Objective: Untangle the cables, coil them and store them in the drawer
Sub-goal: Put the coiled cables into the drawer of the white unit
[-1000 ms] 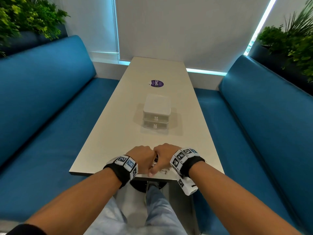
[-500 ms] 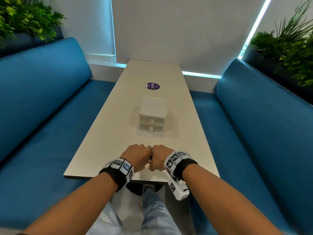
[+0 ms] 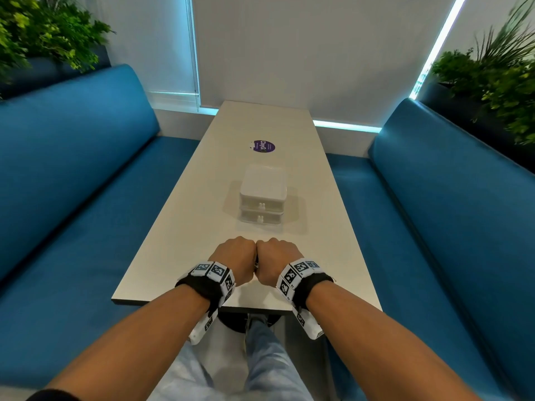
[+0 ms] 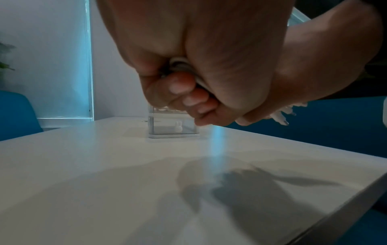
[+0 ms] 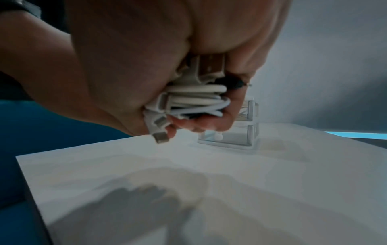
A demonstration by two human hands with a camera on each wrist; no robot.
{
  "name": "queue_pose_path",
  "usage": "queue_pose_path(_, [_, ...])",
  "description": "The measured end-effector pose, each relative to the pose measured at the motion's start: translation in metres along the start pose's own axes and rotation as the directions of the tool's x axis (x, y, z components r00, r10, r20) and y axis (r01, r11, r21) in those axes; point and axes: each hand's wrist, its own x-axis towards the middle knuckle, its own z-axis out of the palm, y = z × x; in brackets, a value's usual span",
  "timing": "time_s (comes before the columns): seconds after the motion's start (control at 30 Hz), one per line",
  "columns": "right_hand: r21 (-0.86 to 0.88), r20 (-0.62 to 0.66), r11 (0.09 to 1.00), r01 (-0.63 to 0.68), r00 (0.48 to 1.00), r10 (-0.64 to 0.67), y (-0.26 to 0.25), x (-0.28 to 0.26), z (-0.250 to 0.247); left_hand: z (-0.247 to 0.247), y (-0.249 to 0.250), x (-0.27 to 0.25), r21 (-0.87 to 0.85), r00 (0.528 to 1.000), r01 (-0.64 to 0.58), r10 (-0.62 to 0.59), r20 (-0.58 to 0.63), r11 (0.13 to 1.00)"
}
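Both fists have crept forward over the surface [image 3: 179,241] toward the 2-drawer box [image 3: 263,198], which sits shut just ahead. Pressed knuckle to knuckle, they likely trap the loose ends together. The right hand [image 3: 276,260] clenches the white cable bundle [image 5: 196,99], 1 plug dangling below; the left hand [image 3: 236,257] curls tight around cable too.

Two fists, left hand [image 3: 236,257] and right hand [image 3: 276,260], pressed knuckle to knuckle above a white table [image 3: 185,221], near a closed two-drawer box [image 3: 263,195], between blue benches [image 3: 72,175].
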Motion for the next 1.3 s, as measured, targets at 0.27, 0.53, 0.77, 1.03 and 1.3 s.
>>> queue_pose_path(0.27, [-0.059, -0.01, 0.998, 0.019, 1.0, -0.019, -0.001, 0.008, -0.001, 0.004, -0.009, 0.009, -0.101, 1.0, 0.019, -0.018, 0.013, 0.995])
queue_pose_path(0.53, [-0.025, -0.121, 0.999, -0.023, 0.992, 0.02, 0.022, 0.031, -0.006, 0.006, -0.028, 0.029, -0.382, 0.989, -0.027, -0.031, -0.145, 0.924])
queue_pose_path(0.77, [0.158, -0.256, 0.978, -0.134, 0.951, 0.171, 0.059, 0.064, -0.028, 0.028, -0.06, 0.056, -0.534, 0.947, 0.287, -0.319, 0.034, 0.795])
queue_pose_path(1.03, [0.191, -0.066, 0.975, -0.113, 0.99, 0.127, 0.068, 0.1, -0.024, 0.04, -0.047, 0.072, -0.422, 0.944, 0.324, -0.321, 0.081, 0.847])
queue_pose_path(1.3, [0.189, -0.201, 0.979, -0.082, 0.972, 0.12, 0.06, 0.074, -0.024, 0.046, -0.029, 0.063, -0.47, 0.949, 0.301, -0.308, 0.065, 0.83])
